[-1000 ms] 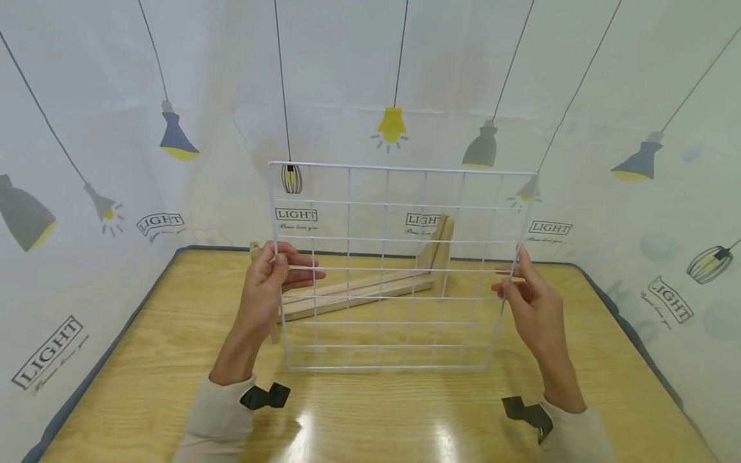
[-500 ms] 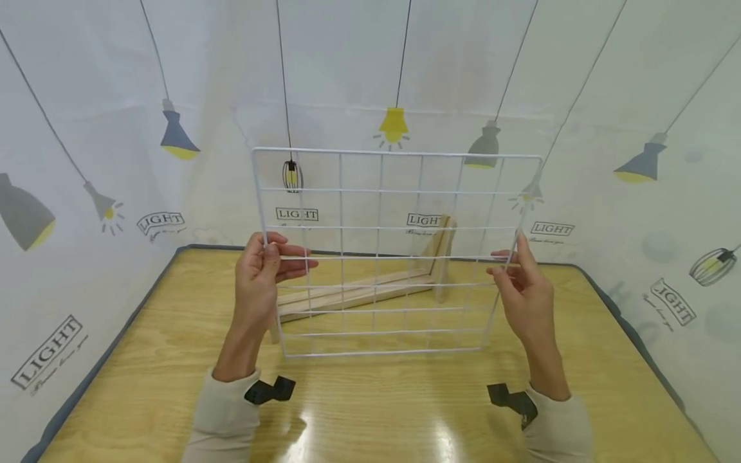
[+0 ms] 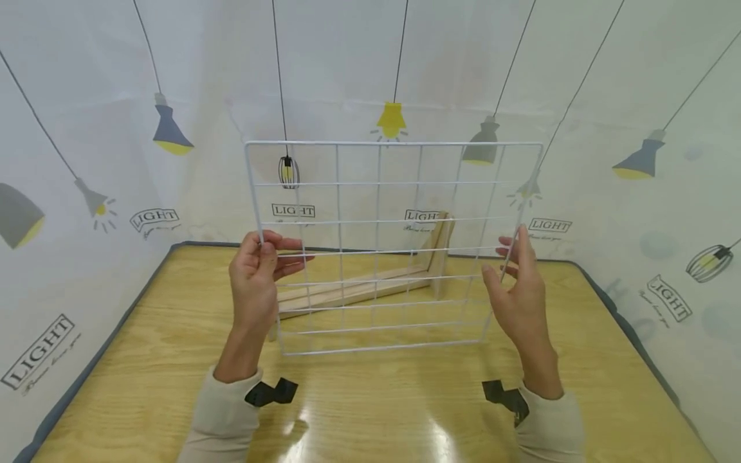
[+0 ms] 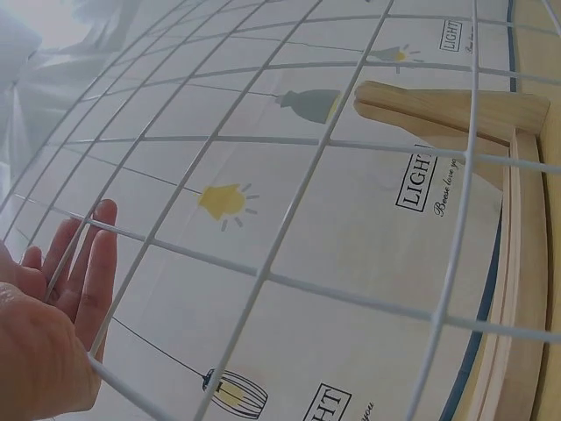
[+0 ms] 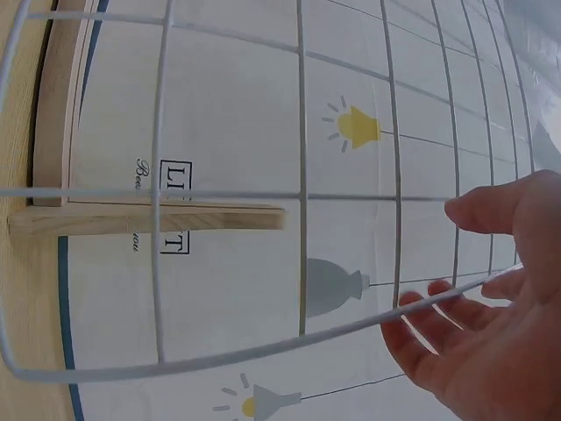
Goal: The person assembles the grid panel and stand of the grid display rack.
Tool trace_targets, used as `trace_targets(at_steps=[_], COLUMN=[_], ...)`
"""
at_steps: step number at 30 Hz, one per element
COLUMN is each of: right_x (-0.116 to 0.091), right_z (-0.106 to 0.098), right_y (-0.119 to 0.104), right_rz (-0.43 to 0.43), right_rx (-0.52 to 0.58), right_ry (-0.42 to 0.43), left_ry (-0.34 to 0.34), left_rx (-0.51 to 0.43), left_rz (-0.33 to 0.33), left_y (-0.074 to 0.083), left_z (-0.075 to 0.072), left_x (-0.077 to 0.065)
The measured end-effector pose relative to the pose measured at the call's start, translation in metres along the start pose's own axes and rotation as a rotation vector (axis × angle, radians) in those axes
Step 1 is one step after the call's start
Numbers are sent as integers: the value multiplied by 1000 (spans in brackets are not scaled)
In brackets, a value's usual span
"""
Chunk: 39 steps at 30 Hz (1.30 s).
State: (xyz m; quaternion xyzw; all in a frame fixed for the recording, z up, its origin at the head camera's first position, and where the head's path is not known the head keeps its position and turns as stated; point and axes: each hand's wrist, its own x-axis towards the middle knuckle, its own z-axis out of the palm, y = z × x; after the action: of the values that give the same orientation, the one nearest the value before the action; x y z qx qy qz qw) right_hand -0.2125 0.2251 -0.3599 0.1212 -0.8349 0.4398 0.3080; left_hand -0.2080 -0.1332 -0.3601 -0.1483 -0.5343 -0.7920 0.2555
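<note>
A white wire grid panel (image 3: 379,143) is held tilted back over the table in the head view. My left hand (image 3: 255,283) pinches its left edge, thumb in front and fingers behind the wires. At the opposite edge, my right hand (image 3: 521,289) has its fingers extended behind the side wire. The right thumb (image 5: 491,208) stands apart from that side wire in the right wrist view. Behind the panel lies an angled wooden frame (image 3: 359,294), with one long bar along the table and a board rising at its right end.
The wooden table (image 3: 370,399) ends at a dark blue border in front of a white backdrop (image 3: 341,58) printed with hanging lamps. A black mount (image 3: 272,391) sits on the left cuff, and another black mount (image 3: 506,399) on the right cuff.
The panel has risen and shifted slightly left, its top edge higher in view. Both hands moved up and left with it. My right thumb has come away from the side wire.
</note>
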Motion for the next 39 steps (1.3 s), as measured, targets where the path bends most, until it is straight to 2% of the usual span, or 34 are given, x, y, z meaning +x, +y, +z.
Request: trace_targets(at_steps=[5, 7, 10, 14, 19, 24, 31, 39], right_x=[-5, -8, -12, -18, -24, -27, -29, -33], right_z=[12, 20, 32, 48, 60, 65, 70, 74], right_y=[-12, -19, -28, -35, -37, -37, -36, -37], right_rz=[-188, -267, -375, -452, -480, -488, -488, -466], right_rx=[-66, -68, -63, -59, -102, -130, -170, -206], right_ry=[156, 188, 167, 61, -28, -40, -100, -87], left_ry=[14, 16, 5, -9, -17, -26, -71, -111], left_rx=[-7, -11, -11, 8, 8, 3, -42, -12], left_rz=[28, 46, 66, 72, 69, 63, 73, 52], left_y=[4, 4, 5, 4, 2, 1, 0, 4], left_z=[3, 4, 6, 9, 12, 15, 21, 30], left_x=[-2, -2, -3, -3, -5, -7, -10, -16])
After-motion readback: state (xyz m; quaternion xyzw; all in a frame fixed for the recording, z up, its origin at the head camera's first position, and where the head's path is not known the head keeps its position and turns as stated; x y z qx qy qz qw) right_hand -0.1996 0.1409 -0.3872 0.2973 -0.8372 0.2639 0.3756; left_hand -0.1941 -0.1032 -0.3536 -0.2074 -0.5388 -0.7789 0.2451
